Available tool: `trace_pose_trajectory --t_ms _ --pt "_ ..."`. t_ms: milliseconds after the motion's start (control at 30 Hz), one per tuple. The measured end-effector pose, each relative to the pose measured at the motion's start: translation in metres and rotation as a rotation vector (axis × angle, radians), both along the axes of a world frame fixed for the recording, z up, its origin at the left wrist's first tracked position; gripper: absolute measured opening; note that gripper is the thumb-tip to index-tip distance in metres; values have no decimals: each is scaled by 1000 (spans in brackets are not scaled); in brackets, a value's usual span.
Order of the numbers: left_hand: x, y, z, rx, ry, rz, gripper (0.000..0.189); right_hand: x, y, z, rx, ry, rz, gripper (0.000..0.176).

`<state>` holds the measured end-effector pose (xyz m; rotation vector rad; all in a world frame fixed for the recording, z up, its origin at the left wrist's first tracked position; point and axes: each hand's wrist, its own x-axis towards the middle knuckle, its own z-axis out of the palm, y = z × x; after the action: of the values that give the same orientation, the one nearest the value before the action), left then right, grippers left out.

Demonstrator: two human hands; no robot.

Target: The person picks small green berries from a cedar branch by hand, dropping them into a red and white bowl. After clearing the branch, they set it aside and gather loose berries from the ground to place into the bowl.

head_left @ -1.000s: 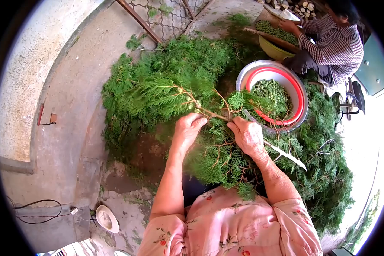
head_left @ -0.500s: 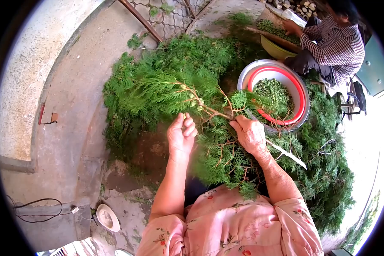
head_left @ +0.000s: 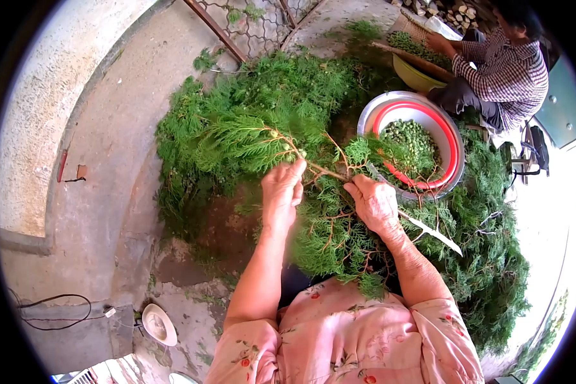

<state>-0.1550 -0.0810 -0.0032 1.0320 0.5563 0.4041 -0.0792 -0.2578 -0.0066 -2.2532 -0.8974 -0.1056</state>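
Note:
A leafy conifer branch point(head_left: 326, 171) crosses in front of me, its feathery green sprays pointing to the upper left. My right hand point(head_left: 376, 203) is wrapped round its woody stem. The fingertips of my left hand point(head_left: 281, 192) are pinched together at the branch, right beside small green cones point(head_left: 303, 153); the palm and whatever lies inside it are hidden. To the right of the branch stands a metal basin point(head_left: 368, 115) with a red-rimmed bowl point(head_left: 454, 144) inside, holding many loose green cones point(head_left: 411, 137). A pale cut stem point(head_left: 432, 232) sticks out below my right hand.
Heaped conifer cuttings point(head_left: 249, 96) lie ahead, with more point(head_left: 486, 281) to the right. At upper right a person in a checked shirt point(head_left: 509, 77) sits by a yellow-green tub point(head_left: 416, 75) and a basket of cones point(head_left: 411, 46). A pale hat-like object point(head_left: 159, 325) and a cable point(head_left: 54, 313) lie lower left.
My left hand has moved up and to the right, from just below the branch to the branch itself, and has turned so its back shows. My right hand keeps its grip.

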Motion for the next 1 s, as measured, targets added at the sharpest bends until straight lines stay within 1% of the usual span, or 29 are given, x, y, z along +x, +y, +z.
trace_pose_trajectory --t_ms 67,100,200,300,400,433,533,633,733,767,800,867,900,933,1000 --pt "4 -3 -2 88 34 7 14 0 0 1 -17 12 2 26" --pt "5 -2 -4 90 48 1 14 0 0 1 -11 12 2 26" --pt "2 0 -3 -38 -26 -71 15 1 -2 1 10 23 2 27" --pt "-3 5 -10 -226 -77 -91 19 3 -2 0 33 49 3 26" --pt "-7 17 -21 -427 -271 -144 24 4 -1 -1 45 70 -4 25" --pt "-8 23 -25 -544 -319 -117 25 5 -2 -2 48 83 -12 25" --pt "-15 20 -18 -563 -280 -73 21 6 -3 0 57 108 -20 24" --pt "-15 4 11 -451 -164 85 22 6 -2 0 59 133 -22 23" --pt "-24 -1 22 -361 -108 53 24 7 -3 -4 88 158 -38 22" --pt "-28 0 14 -249 -168 -66 22 8 -3 -4 109 164 -43 21" --pt "-30 -6 21 -222 -113 -115 19 8 -3 -5 131 169 -47 21" --pt "-30 -18 31 -8 75 -183 14 8 -3 -6 152 181 -53 20" --pt "-30 -22 31 76 125 -245 10 8 -4 -6 154 191 -59 21" --pt "-29 -24 32 -41 152 -243 7 8 -4 -6 155 202 -65 21" --pt "-27 -26 27 -78 195 -182 8 9 -5 -8 180 226 -64 21"
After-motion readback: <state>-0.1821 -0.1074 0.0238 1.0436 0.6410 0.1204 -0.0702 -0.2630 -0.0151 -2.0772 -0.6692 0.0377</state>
